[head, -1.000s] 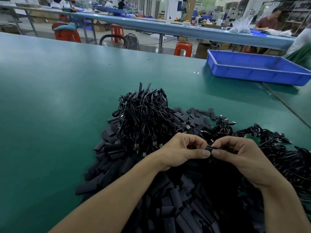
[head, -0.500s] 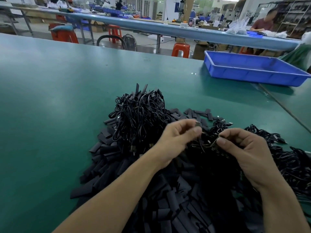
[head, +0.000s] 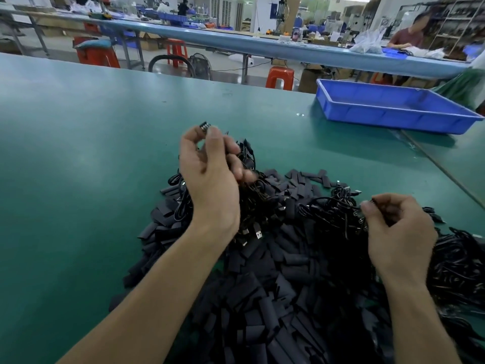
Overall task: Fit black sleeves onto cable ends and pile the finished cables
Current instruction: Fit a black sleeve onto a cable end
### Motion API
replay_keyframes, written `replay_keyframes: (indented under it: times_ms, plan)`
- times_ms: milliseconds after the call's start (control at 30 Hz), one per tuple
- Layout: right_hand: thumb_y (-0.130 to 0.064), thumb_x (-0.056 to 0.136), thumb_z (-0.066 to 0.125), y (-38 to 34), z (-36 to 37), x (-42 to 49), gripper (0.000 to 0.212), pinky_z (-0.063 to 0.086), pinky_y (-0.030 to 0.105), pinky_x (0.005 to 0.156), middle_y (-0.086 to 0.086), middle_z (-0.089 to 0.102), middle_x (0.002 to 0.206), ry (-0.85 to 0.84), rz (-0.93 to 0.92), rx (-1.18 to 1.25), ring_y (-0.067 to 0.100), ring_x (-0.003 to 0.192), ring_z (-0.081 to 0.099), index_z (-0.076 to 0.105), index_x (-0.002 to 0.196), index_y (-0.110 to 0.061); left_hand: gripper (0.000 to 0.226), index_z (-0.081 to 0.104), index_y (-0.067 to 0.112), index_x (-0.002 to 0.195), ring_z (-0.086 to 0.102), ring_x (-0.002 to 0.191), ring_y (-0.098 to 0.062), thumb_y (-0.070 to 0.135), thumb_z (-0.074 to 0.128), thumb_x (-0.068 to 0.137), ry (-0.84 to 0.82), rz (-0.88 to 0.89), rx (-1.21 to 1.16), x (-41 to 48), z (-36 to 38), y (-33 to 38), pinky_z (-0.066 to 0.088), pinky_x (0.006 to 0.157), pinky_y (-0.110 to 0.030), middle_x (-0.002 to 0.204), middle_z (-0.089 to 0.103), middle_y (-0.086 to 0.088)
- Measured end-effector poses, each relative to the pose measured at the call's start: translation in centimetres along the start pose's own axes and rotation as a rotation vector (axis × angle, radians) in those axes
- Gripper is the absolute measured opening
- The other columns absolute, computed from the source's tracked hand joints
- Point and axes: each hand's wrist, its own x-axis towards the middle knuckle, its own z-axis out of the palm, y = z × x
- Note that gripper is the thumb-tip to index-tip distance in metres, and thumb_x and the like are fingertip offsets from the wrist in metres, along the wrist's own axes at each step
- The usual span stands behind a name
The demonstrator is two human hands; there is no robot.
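My left hand is raised over the far heap of black cables, pinching a sleeved cable end between thumb and forefinger; the cable trails down behind the hand. My right hand sits lower right, fingers curled on a thin black cable from the tangle of cables at the right. A broad heap of loose flat black sleeves covers the green table in front of me, under both forearms. A bare USB plug shows near my left wrist.
A blue plastic tray stands at the table's far right. A seam between table tops runs diagonally on the right. Beyond the far edge are orange stools, a long bench and a person working there.
My hands have parted. The left hand rose and swung away to the far left with the sleeved cable end; the right hand dropped to the right onto the cable tangle.
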Motion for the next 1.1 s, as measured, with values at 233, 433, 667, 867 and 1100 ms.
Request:
replay_keyframes:
  times_ms: [233,433,667,867,1100]
  plan:
    - [-0.013,0.080,0.080,-1.4,0.4,-1.0,0.019,0.031,0.039,0.089,0.006,0.054,0.099,-0.081,-0.138,-0.468,0.039,0.104,0.050,0.074,0.098,-0.018,0.009,0.060,0.023,0.100,0.047,0.047,0.002,0.018,0.053,0.100,-0.318,0.470,0.498,0.2,-1.4,1.3,0.034,0.047,-0.011,0.064,0.057,0.011]
    - [-0.007,0.086,0.069,-3.3,1.7,-2.7,0.024,0.039,0.040,0.078,0.005,0.066,0.093,-0.272,-0.177,-0.694,0.032,0.094,0.056,0.079,0.097,-0.027,0.010,0.071,0.021,0.103,0.053,0.051,0.003,0.020,0.063,0.098,-0.737,0.144,0.781,-2.3,-3.5,-1.5,0.037,0.054,-0.006,0.065,0.067,0.007]
    - [-0.023,0.084,0.069,-3.0,1.6,-2.4,0.020,0.043,0.040,0.092,-0.016,0.067,0.095,-0.633,-0.326,-0.487,0.017,0.098,0.058,0.076,0.097,-0.036,0.018,0.070,0.019,0.114,0.054,0.054,0.006,0.023,0.059,0.101,-0.664,-0.010,0.931,-3.2,-4.9,-4.5,0.037,0.056,-0.007,0.069,0.066,0.006]
    - [-0.041,0.080,0.068,-2.0,1.1,-2.0,0.018,0.016,0.027,0.085,-0.031,0.052,0.099,-0.905,-0.312,-0.478,-0.004,0.103,0.036,0.067,0.089,-0.057,0.038,0.052,0.024,0.140,0.066,0.067,-0.005,0.019,0.054,0.103,-0.724,-0.130,1.011,-3.5,-5.9,-5.4,0.051,0.059,-0.017,0.093,0.071,0.010]
    - [-0.041,0.081,0.073,-2.1,0.7,-2.0,0.021,0.017,0.028,0.085,-0.025,0.049,0.101,-0.911,-0.317,-0.407,-0.007,0.105,0.036,0.062,0.091,-0.056,0.022,0.058,0.024,0.123,0.071,0.066,-0.009,0.016,0.056,0.102,-0.662,-0.160,0.868,-3.4,-6.5,-6.0,0.052,0.056,-0.018,0.094,0.074,0.008]
